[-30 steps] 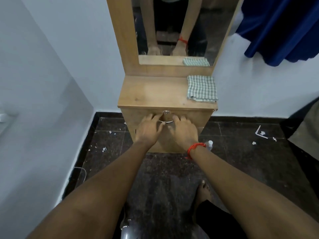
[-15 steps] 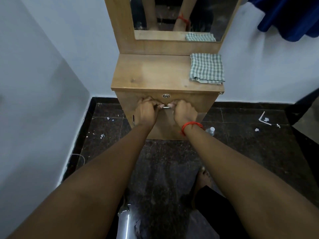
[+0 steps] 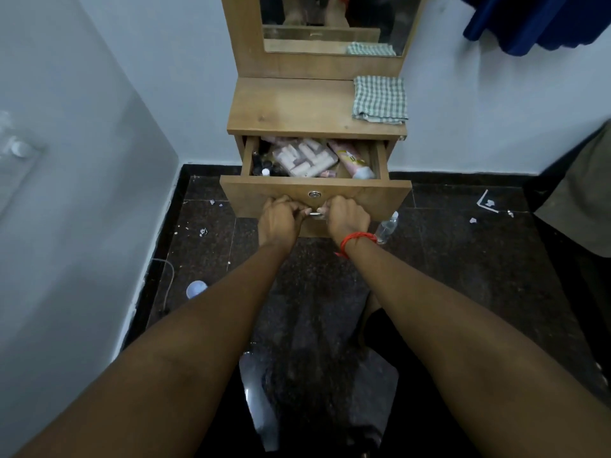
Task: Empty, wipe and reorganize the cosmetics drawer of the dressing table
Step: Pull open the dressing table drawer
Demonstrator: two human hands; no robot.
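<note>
The wooden dressing table [image 3: 291, 107] stands against the wall with its drawer [image 3: 363, 196] pulled out toward me. Inside lie a clear bag of pink tubes [image 3: 305, 158], a pink-and-yellow tube [image 3: 352, 160] on the right and several dark little bottles [image 3: 263, 163] on the left. My left hand [image 3: 279, 221] and my right hand [image 3: 347, 218], with a red thread at the wrist, are both curled around the metal handle [image 3: 315, 213] below the round lock [image 3: 314, 194]. A folded green checked cloth [image 3: 380, 99] rests on the tabletop's right side.
A mirror [image 3: 334, 24] rises behind the tabletop. A small clear bottle [image 3: 387, 228] stands on the dark floor right of the table, with white scraps [image 3: 486, 203] scattered around. Blue fabric [image 3: 529, 21] hangs top right; a white wall closes the left side.
Both hands closed on the handle and drew the drawer out from shut, exposing the cosmetics inside. My view tilted further down.
</note>
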